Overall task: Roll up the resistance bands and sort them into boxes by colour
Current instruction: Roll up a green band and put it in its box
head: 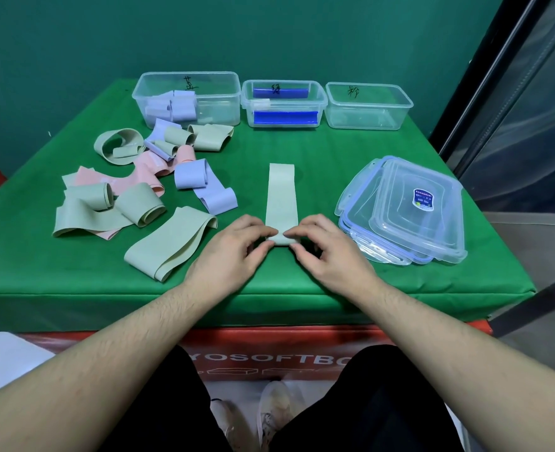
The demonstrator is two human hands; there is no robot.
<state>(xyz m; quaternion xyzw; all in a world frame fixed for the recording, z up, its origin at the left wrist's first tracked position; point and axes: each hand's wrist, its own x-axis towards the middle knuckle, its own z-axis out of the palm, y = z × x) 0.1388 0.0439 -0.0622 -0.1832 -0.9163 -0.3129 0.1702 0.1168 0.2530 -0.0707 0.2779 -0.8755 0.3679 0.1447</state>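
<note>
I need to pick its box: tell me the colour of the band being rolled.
Pale green; the band lies flat between both hands, clearest in the head view.

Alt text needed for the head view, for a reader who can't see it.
Both hands, left hand and right hand, roll the near end of a flat green band on a green mat. Loose bands lie left, three clear boxes behind, stacked lids right.

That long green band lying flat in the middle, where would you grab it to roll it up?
At its near short end, from the person's own side. The green band lies flat and straight, running away from the body, so both hands pinch that end's two corners, where a small roll has started.
</note>
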